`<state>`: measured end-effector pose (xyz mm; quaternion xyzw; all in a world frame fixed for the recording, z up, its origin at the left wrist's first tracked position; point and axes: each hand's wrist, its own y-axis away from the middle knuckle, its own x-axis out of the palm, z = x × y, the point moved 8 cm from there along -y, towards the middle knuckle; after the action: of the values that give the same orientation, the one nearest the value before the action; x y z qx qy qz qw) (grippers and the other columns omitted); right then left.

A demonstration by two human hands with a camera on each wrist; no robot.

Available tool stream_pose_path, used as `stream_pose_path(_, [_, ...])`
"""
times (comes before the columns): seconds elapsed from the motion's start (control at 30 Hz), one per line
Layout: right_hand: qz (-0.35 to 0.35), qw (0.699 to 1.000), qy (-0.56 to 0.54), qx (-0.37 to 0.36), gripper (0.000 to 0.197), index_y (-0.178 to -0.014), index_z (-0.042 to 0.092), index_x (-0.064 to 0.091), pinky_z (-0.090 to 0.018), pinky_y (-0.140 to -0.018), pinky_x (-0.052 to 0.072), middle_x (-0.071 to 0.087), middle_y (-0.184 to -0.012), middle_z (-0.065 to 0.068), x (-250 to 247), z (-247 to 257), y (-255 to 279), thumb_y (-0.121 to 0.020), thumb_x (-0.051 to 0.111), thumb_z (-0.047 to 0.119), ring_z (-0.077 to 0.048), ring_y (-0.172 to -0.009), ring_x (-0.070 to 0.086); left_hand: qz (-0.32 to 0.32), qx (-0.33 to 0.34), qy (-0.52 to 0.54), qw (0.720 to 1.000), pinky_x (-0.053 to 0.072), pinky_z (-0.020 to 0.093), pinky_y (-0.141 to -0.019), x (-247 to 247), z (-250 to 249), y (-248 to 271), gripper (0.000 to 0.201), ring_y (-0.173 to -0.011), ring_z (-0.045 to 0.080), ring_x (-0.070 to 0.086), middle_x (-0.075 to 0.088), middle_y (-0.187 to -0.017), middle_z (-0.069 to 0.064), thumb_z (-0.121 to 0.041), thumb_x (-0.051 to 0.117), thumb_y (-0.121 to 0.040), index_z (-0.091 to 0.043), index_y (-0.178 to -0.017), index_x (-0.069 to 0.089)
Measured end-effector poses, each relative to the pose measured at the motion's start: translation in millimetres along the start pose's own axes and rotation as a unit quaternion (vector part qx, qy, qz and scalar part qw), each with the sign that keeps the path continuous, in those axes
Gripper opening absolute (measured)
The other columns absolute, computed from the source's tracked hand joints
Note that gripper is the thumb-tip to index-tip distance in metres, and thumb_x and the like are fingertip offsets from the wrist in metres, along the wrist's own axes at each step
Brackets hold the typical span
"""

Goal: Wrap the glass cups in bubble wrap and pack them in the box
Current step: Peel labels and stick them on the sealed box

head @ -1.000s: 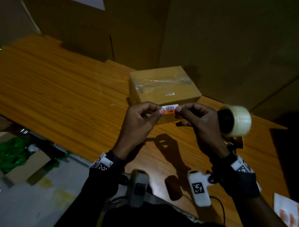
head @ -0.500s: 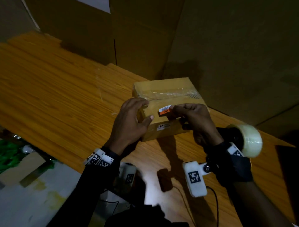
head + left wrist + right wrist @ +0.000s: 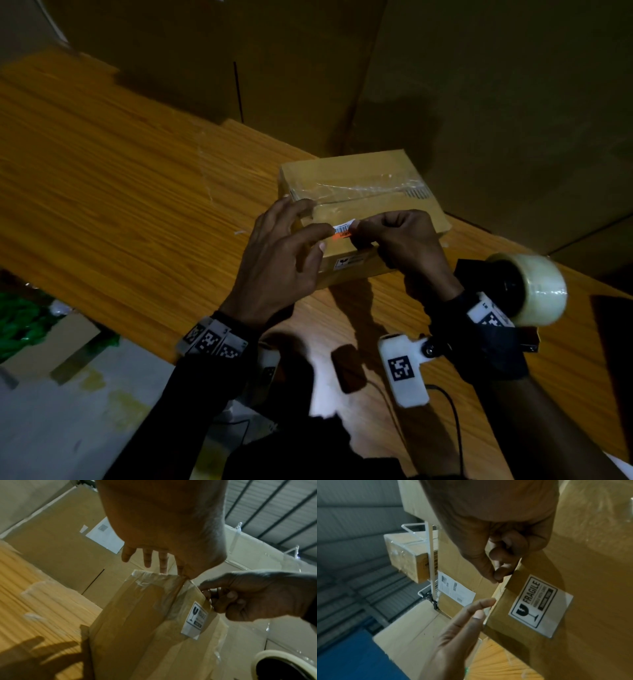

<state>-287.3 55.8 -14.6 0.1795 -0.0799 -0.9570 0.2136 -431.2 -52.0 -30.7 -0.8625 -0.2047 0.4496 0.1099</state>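
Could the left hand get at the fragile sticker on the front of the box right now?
Probably yes. The left hand hovers open just beside the box, and nothing covers the fragile sticker on its near side; the right hand pinches a barcode label above it.

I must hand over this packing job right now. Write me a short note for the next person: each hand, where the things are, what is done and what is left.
Right hand: pinches one end of the small barcode sticker above the box.
Left hand: open, fingers spread, a fingertip at the sticker's other end; whether it has any grip on it I cannot tell.
Box: on the wooden table, closed, clear tape across the top, fragile label on its side.
Tape roll: worn on the right wrist.
Done: box sealed and marked fragile; the cups are not visible, presumably inside.
Left: press the barcode sticker flat onto the box top.
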Motion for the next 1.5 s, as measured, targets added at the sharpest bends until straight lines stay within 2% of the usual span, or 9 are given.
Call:
stream_pose_path(0.07, [0.003,1.000,0.024,-0.017,0.018,-0.082,-0.003,0.074,-0.011,-0.042,0.036,0.067,-0.064,-0.002,1,2,-1,-0.089,0.072,0.014,0.002,-0.041,0.051,0.001,0.005,-0.022,1.000,0.036,0.058,-0.108,0,0,0,0.034,-0.142,0.031,0.034,0.051,-0.144,0.004,-0.034,0.049,-0.092,-0.027,-0.119,0.070])
stream_pose_path(0.2, [-0.020,0.973,0.218,-0.080,0.019,-0.071,0.021,0.075,-0.030,-0.057,0.052,0.072,-0.066,0.008,1,9,-5,-0.086,0.075,0.032,-0.006,-0.061,0.066,0.007,0.009,-0.042,0.999,0.035,0.064,-0.104,1,0,0,0.034,-0.141,0.031,0.037,0.053,-0.143,0.002,-0.034,0.049,-0.091,-0.030,-0.116,0.071])
stream_pose_path(0.33, [-0.074,0.928,0.345,-0.122,0.031,-0.092,0.022,0.066,-0.025,-0.053,0.043,0.067,-0.077,0.008,-5,18,-4,-0.081,0.077,0.049,-0.008,-0.068,0.064,0.012,0.006,-0.043,0.999,0.035,0.064,-0.104,3,3,0,0.033,-0.140,0.030,0.039,0.054,-0.143,0.003,-0.034,0.050,-0.091,-0.030,-0.117,0.071])
stream_pose_path(0.53, [-0.106,0.907,0.370,-0.170,0.049,-0.108,0.023,0.062,-0.030,-0.062,0.041,0.060,-0.099,0.004,2,10,-4,-0.079,0.070,0.061,-0.016,-0.094,0.052,-0.036,0.006,-0.010,0.999,0.043,0.055,-0.099,1,4,2,0.040,-0.136,0.026,0.043,0.050,-0.144,0.005,-0.033,0.055,-0.093,-0.020,-0.130,0.062])
stream_pose_path(0.67, [-0.144,0.900,0.377,-0.169,0.048,-0.111,0.022,0.062,-0.034,-0.074,0.033,0.058,-0.113,-0.002,-5,6,-3,-0.082,0.066,0.060,-0.025,-0.108,0.044,0.027,-0.074,0.017,0.997,0.024,0.065,-0.115,16,18,5,0.068,-0.153,0.019,0.015,0.024,-0.164,-0.004,-0.051,0.037,-0.095,-0.020,-0.155,0.032])
stream_pose_path(0.8, [-0.136,0.885,0.405,-0.184,0.056,-0.116,0.022,0.059,-0.035,-0.081,0.025,0.053,-0.121,-0.002,13,5,2,-0.081,0.063,0.066,-0.027,-0.116,0.040,0.059,-0.087,0.026,0.994,0.008,0.064,-0.120,21,21,6,0.073,-0.154,0.010,-0.001,0.006,-0.166,-0.015,-0.058,0.026,-0.095,-0.025,-0.159,0.019])
stream_pose_path(1.13, [-0.161,0.910,0.348,-0.157,0.065,-0.120,0.017,0.057,-0.045,-0.099,0.034,0.051,-0.133,-0.009,-20,-1,-19,-0.077,0.069,0.064,-0.030,-0.128,0.038,0.068,-0.091,0.016,0.993,0.001,0.061,-0.122,22,25,8,0.078,-0.153,0.006,-0.010,-0.006,-0.166,-0.017,-0.064,0.023,-0.094,-0.027,-0.161,0.007])
stream_pose_path(1.33, [-0.136,0.908,0.360,-0.163,0.082,-0.122,0.015,0.055,-0.052,-0.110,0.030,0.044,-0.143,-0.010,10,-8,-14,-0.071,0.050,0.079,-0.031,-0.135,0.034,0.070,-0.085,0.008,0.994,0.001,0.061,-0.122,21,25,8,0.077,-0.153,0.006,-0.012,-0.009,-0.166,-0.016,-0.064,0.023,-0.095,-0.027,-0.161,0.006])
stream_pose_path(1.5, [-0.152,0.930,0.302,-0.145,0.081,-0.133,0.013,0.048,-0.052,-0.115,0.029,0.036,-0.150,-0.013,-25,-16,-20,-0.075,0.070,0.065,-0.031,-0.142,0.024,0.073,-0.092,0.001,0.993,0.000,0.061,-0.121,23,26,7,0.079,-0.153,0.008,-0.011,-0.011,-0.164,-0.018,-0.065,0.022,-0.093,-0.028,-0.160,0.005])
